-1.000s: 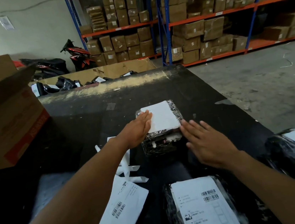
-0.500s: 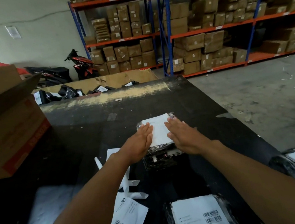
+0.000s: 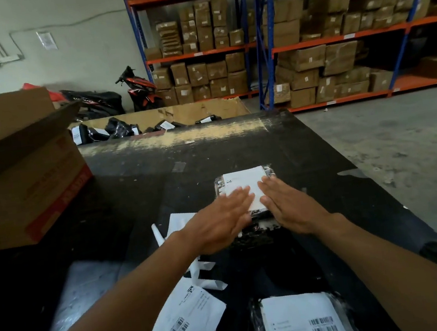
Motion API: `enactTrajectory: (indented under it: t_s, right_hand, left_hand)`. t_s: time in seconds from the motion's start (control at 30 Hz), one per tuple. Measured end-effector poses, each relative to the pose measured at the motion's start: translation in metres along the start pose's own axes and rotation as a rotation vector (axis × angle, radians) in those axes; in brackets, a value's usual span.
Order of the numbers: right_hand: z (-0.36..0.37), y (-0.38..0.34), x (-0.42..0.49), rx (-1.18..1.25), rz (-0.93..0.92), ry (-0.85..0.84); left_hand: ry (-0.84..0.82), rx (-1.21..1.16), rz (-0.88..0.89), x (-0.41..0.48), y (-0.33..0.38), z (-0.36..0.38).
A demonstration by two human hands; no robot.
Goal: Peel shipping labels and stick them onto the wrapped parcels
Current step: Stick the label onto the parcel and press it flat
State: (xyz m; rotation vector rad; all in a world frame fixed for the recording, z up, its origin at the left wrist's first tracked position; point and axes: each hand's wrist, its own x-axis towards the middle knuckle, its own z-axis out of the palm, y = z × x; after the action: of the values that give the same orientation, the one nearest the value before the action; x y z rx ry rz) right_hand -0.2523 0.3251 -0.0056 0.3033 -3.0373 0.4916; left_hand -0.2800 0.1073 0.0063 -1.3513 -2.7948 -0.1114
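Small black plastic-wrapped parcel point(image 3: 247, 211) at the centre of the black table point(image 3: 136, 175), bearing a white rectangular shipping label point(image 3: 244, 185). Left hand point(image 3: 218, 220) and right hand point(image 3: 291, 206) lie flat with fingers straight, side by side, pressing the label's near half; its far half shows beyond the fingertips.

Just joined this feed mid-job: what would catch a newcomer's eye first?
Centre of the black table, the left hand and right hand press flat on a white label atop a wrapped parcel. Nearer the camera lie another labelled parcel and a loose label sheet; an open cardboard box sits at the table's left.
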Motion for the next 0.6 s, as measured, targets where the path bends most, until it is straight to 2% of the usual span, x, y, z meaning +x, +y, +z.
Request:
enactTrajectory:
  t_s: [0.1,0.27,0.37,0.47,0.6]
  right_hand:
    - [0.002,0.001,-0.002,-0.017,-0.009,0.001]
    - [0.002,0.002,0.001,-0.008,-0.009,-0.005]
    - [0.003,0.002,0.002,-0.018,-0.009,0.011]
    - [0.001,0.002,0.000,-0.048,-0.020,-0.003]
    - [0.001,0.002,-0.002,-0.040,-0.027,0.004]
  left_hand:
    - [-0.051,0.167,0.072,-0.031,-0.002,0.015]
    - [0.118,0.380,0.230,-0.067,-0.029,0.006]
    - [0.136,0.266,0.177,-0.036,-0.008,0.003]
    - [0.047,0.199,0.013,-0.014,0.006,0.015]
    - [0.064,0.221,0.123,-0.057,-0.021,0.026]
